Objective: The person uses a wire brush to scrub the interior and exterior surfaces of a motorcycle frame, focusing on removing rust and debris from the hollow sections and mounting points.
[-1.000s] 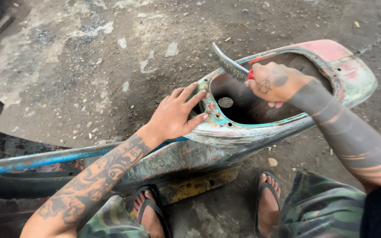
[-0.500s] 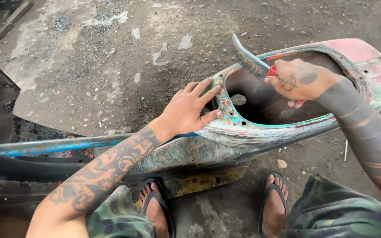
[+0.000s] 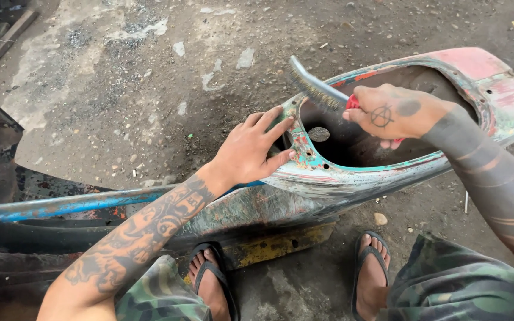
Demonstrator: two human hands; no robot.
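Note:
An old scooter body shell (image 3: 352,178), with worn teal, red and grey paint and a large open cavity, lies on the ground before me. My left hand (image 3: 251,148) rests flat on the shell's near rim, fingers spread, holding nothing. My right hand (image 3: 391,113) grips the red handle of a wire brush (image 3: 313,88). The brush's bristled head sticks out to the left above the rim of the cavity. A round hole shows in the cavity floor.
The shell's blue-edged front part (image 3: 60,205) runs off to the left. A yellowish block (image 3: 275,244) lies under the shell. My sandalled feet (image 3: 373,276) stand on dirty concrete with scattered paint flakes and stones.
The view has shifted slightly. My right hand has moved the wire brush along the cavity rim. My left hand stays on the shell's rim.

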